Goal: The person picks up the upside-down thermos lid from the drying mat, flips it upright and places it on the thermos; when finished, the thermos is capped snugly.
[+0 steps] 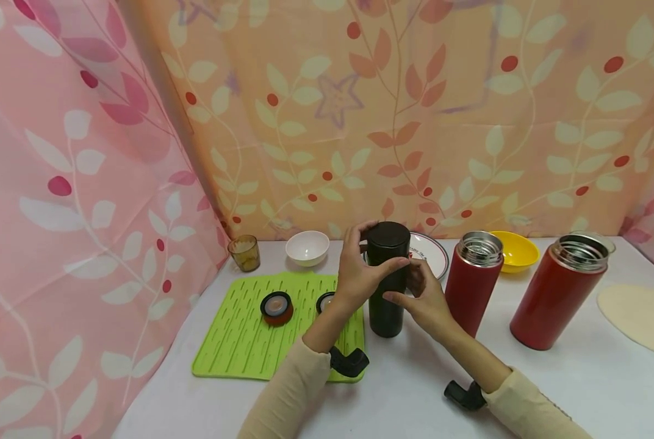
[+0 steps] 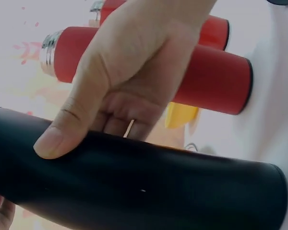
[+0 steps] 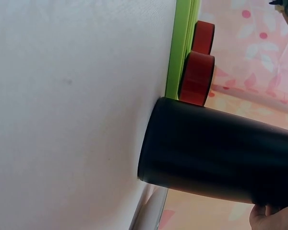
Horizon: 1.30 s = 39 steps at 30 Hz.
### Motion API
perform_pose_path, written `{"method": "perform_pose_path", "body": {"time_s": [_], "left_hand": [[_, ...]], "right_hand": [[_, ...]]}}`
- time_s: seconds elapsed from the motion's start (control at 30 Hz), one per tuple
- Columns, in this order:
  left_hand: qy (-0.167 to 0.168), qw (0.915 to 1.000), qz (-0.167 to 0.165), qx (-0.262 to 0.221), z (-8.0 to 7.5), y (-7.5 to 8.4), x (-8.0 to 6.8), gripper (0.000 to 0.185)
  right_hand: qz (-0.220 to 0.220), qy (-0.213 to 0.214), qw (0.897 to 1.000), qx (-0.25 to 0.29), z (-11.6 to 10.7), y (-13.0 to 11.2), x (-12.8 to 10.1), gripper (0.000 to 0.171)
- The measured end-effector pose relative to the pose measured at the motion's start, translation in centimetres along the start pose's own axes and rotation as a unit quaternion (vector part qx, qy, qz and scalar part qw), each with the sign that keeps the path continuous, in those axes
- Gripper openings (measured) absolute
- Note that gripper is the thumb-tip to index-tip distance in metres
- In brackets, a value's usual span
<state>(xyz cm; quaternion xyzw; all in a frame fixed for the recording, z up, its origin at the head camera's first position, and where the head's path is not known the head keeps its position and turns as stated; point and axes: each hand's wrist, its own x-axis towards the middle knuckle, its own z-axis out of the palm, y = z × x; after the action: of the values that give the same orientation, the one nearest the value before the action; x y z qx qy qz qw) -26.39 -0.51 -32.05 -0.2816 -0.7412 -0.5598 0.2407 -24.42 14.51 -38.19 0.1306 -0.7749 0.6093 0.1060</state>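
A black thermos flask [image 1: 387,317] with its lid on stands upright on the table in the head view. My left hand [image 1: 358,274] grips its upper part from the left, fingers behind and thumb across the front. From the right, my right hand [image 1: 427,302] holds the body lower down, its thumb on the near side. The left wrist view shows the right hand [image 2: 129,62] close up, thumb lying along the black flask [image 2: 173,187]. In the right wrist view the flask's base [image 3: 151,143] meets the table; fingertips show at the lower right.
Two lidless red flasks [image 1: 472,286] [image 1: 557,299] stand to the right. On the green mat [image 1: 228,341] at left lie two red-and-black lids [image 1: 277,308] [image 1: 323,302], one partly hidden. Behind are an amber glass [image 1: 244,253], white bowl [image 1: 307,248], plate [image 1: 434,253] and yellow bowl [image 1: 519,253].
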Motion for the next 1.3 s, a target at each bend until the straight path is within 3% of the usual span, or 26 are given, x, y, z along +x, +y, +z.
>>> {"method": "perform_pose_path", "body": {"time_s": [0.17, 0.3, 0.43, 0.63, 0.7, 0.9, 1.07, 1.17, 1.3], "left_hand": [[0.009, 0.9992, -0.024, -0.032, -0.1, 0.0, 0.1, 0.070], [-0.015, 0.9945, -0.043, -0.094, -0.8, -0.2, 0.2, 0.067], [-0.055, 0.9890, -0.042, -0.131, -1.9, 0.5, 0.2, 0.058], [-0.084, 0.9882, -0.033, -0.124, -2.6, 1.8, 0.4, 0.053], [-0.083, 0.9900, -0.028, -0.110, -2.4, 1.4, 0.4, 0.058], [-0.041, 0.9984, -0.010, -0.038, -0.9, -0.5, 0.2, 0.075], [-0.012, 0.9981, -0.030, -0.051, -0.1, -0.8, -0.2, 0.074], [-0.014, 0.9976, -0.041, -0.054, -0.1, -0.3, -0.2, 0.076], [-0.008, 0.9985, -0.034, -0.042, -0.5, 1.5, -0.2, 0.071]], "right_hand": [[-0.002, -0.001, 1.000, 0.004, 0.0, -0.1, 0.0, 0.070], [0.000, 0.002, 1.000, 0.002, 0.0, -0.1, -0.1, 0.070], [0.008, 0.002, 1.000, -0.005, 0.1, -0.2, -0.2, 0.072], [0.002, 0.002, 1.000, -0.005, 0.0, -0.3, 0.0, 0.070], [0.003, 0.003, 1.000, -0.007, 0.0, -0.2, 0.0, 0.070], [0.001, 0.002, 1.000, -0.011, 0.0, -0.3, 0.0, 0.070], [0.000, 0.000, 1.000, -0.009, -0.1, -0.4, 0.0, 0.070], [0.005, 0.001, 1.000, -0.011, 0.0, -0.4, 0.0, 0.070], [0.009, 0.001, 1.000, -0.013, 0.0, -0.2, -0.1, 0.071]]}}
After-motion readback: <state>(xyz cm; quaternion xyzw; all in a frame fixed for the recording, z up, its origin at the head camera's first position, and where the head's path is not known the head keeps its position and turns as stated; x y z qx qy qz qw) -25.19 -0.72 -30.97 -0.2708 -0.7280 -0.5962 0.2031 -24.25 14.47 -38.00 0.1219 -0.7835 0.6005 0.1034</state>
